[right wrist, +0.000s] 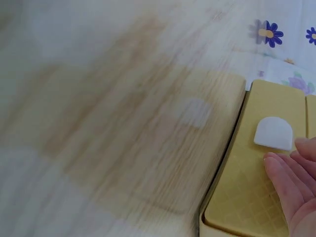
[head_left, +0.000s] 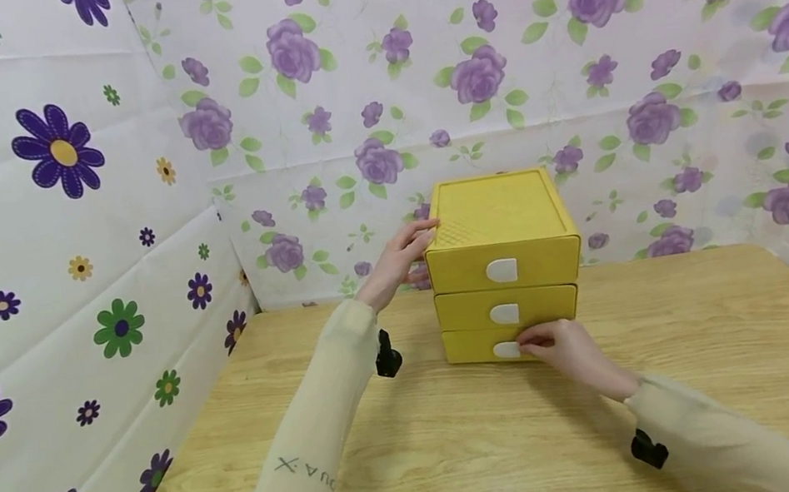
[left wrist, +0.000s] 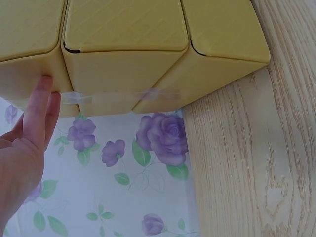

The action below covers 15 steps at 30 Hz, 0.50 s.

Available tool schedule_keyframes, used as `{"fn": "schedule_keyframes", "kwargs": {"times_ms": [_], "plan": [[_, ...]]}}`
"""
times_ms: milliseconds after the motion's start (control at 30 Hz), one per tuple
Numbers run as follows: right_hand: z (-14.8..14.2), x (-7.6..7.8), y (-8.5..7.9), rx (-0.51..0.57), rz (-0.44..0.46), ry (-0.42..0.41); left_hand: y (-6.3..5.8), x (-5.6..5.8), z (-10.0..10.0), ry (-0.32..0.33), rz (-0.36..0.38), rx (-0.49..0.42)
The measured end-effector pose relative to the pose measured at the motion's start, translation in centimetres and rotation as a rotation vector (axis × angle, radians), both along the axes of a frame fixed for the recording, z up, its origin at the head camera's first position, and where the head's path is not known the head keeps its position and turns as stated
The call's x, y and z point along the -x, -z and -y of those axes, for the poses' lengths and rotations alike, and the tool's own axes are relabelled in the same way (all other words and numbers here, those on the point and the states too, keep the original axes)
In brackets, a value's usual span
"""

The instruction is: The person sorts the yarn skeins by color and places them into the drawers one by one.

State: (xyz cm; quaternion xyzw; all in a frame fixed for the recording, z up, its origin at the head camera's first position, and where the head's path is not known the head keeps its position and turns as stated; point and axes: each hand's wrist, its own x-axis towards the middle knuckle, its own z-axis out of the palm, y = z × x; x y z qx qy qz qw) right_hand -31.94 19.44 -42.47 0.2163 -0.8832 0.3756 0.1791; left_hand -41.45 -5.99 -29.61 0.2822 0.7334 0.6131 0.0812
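Observation:
A yellow drawer unit (head_left: 496, 211) of three stacked drawers stands on the table, each drawer front bearing a white handle. My left hand (head_left: 402, 257) rests at the unit's left side with fingers extended near the top front corner; in the left wrist view the left hand (left wrist: 29, 133) has its fingertips against the yellow side. Low at the front, my right hand (head_left: 564, 348) is at the bottom drawer's white handle (head_left: 506, 350). In the right wrist view the right hand (right wrist: 296, 180) has its fingertips by the handle's flat edge, not wrapped round it. The drawers look closed.
The wood-grain table (head_left: 425, 460) spreads around the unit. Behind it hangs a floral cloth (head_left: 317, 122), and a flower-print sheet (head_left: 61, 242) covers the left side. Clear tape (left wrist: 123, 96) runs across the unit's side. Dark camera mounts sit on both sleeves.

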Motion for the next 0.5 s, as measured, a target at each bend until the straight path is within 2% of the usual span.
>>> {"fn": "schedule_keyframes", "kwargs": {"times_ms": [133, 367, 500], "plan": [[-0.8, -0.6, -0.2, 0.019, 0.023, 0.0, 0.3, 0.4, 0.2, -0.024, -0.003, -0.005], [-3.3, -1.5, -0.3, 0.04, 0.053, 0.017, 0.6, 0.4, 0.6, -0.043, -0.011, -0.005], [-5.4, -2.3, -0.4, 0.031, 0.11, 0.029, 1.2, 0.4, 1.0, -0.053, -0.011, 0.006]]}}
